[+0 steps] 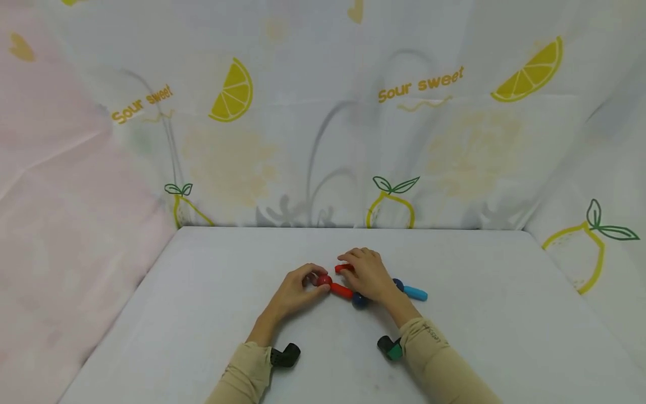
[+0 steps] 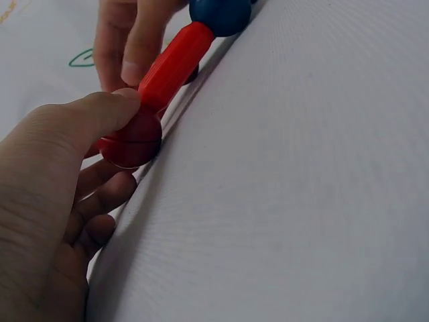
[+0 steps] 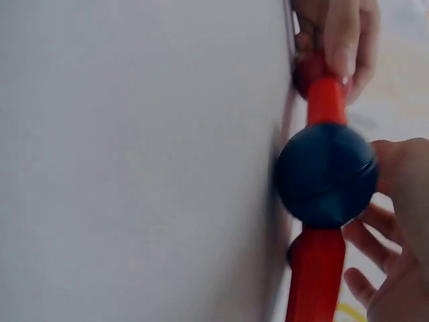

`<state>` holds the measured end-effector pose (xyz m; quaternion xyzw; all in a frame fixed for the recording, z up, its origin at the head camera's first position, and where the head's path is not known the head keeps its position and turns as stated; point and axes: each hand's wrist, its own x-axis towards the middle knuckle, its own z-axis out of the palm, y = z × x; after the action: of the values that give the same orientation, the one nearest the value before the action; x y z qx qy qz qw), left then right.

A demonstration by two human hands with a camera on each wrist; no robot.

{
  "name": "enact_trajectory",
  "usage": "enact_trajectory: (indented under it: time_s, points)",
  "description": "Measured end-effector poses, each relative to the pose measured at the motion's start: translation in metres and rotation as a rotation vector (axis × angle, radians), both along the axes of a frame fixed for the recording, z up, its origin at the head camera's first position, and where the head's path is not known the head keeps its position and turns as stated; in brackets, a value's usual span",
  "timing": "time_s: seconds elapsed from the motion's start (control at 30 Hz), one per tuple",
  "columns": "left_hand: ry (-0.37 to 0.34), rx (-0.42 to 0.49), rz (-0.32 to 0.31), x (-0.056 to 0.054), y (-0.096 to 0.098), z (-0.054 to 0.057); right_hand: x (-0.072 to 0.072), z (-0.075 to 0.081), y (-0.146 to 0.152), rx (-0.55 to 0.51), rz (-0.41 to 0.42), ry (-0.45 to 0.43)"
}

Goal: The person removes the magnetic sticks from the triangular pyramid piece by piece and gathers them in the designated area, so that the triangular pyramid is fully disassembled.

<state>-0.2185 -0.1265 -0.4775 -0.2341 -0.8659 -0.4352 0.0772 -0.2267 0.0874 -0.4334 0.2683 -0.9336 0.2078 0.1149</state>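
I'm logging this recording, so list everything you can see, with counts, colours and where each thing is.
red ball: one, dark red, in the left hand's fingertips.
red sticks: two visible, one joining the red ball to a blue ball, one under the right hand.
blue balls: two, dark blue, beside the right hand.
blue stick: one, light blue, right of the hand.
table: one, white.
curtain: white, lemon print, behind.
left hand: pinches the red ball.
right hand: rests on a red stick.
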Motion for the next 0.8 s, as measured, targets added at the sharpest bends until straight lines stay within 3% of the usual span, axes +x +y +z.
enact_trajectory:
  time_s: [0.1,0.33,0.5,0.63,0.8]
  points:
    - [-0.001,-0.001,-0.006,0.000,-0.001,-0.001,0.013,-0.001,0.002,-0.010,0.014,0.004]
    - [0.021,0.008,-0.006,-0.001,0.001,0.000,0.037,0.001,0.004,0.147,0.045,-0.043]
    - [-0.059,0.057,0.120,-0.003,0.001,0.006,0.043,-0.001,0.007,0.119,0.028,-0.038]
    - [-0.124,0.077,0.178,-0.013,0.007,0.011,0.047,-0.004,0.014,0.065,0.041,-0.068]
    - [-0.077,0.073,0.182,-0.037,0.024,0.019,0.046,-0.003,0.025,-0.041,0.069,-0.099]
